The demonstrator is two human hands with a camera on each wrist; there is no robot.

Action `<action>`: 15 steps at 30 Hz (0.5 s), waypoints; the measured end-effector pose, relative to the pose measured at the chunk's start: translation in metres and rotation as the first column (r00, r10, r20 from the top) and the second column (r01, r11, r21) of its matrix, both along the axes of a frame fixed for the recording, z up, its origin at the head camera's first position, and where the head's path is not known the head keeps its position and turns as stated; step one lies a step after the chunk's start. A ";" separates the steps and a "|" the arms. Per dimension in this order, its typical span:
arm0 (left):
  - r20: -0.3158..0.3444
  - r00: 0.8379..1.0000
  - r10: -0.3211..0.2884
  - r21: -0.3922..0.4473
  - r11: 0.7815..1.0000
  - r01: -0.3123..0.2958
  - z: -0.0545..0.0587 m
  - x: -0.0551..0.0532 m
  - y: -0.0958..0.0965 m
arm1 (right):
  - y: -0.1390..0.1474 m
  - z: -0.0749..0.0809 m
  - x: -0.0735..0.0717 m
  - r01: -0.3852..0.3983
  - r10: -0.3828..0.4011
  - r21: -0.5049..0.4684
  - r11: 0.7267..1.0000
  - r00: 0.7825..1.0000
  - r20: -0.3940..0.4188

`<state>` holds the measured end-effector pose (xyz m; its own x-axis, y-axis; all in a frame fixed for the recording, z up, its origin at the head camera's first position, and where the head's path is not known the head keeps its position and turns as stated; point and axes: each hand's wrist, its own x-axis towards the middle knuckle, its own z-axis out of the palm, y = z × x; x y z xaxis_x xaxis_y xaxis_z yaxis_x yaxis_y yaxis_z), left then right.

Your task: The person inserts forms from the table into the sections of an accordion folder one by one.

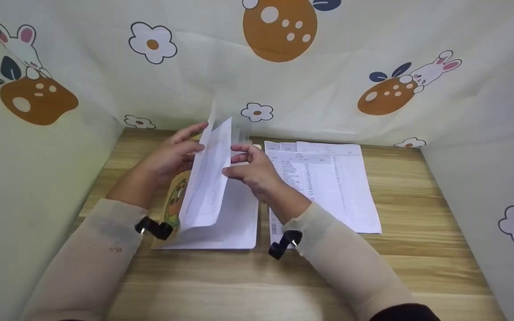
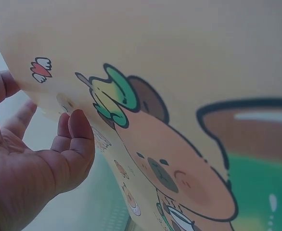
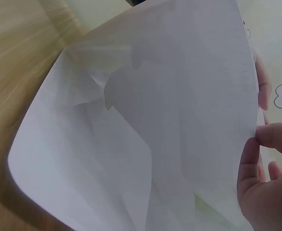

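**At mid-frame, a sheet pinched upright over a folder**

Left of centre in the head view, the folder [image 1: 241, 218] lies spread on the table [image 1: 221, 290], with the printed sheet [image 1: 212, 187] standing steeply above it. The person's right hand [image 1: 259, 171] pinches the sheet's right edge between thumb and fingers; the left hand [image 1: 170, 154] is at the pages' left side, by the cartoon cover [image 2: 174, 168], though whether it grips or merely props cannot be told. Loose papers [image 1: 319, 183] lie right of centre, near the right hand.

Good handling here probably means a light pinch near the edge, the left hand steadying the cover, and both hands moving together so the thin paper neither creases nor snags.
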<state>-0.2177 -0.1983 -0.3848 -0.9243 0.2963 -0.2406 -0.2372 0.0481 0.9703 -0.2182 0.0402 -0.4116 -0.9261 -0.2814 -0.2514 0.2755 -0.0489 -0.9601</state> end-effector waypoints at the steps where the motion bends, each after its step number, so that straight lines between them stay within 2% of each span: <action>1: 0.000 1.000 0.000 -0.003 1.000 0.000 0.000 0.000 0.000 | 0.001 0.000 0.000 -0.002 0.002 0.004 1.000 1.000 -0.003; 8: -0.001 1.000 0.009 0.007 1.000 -0.009 0.001 0.001 -0.001 | 0.020 0.003 0.001 0.020 -0.020 -0.002 1.000 1.000 -0.016; 15: -0.009 1.000 0.017 0.047 0.999 -0.017 -0.002 0.003 -0.001 | 0.059 0.002 0.001 0.048 -0.050 -0.040 0.998 0.998 -0.041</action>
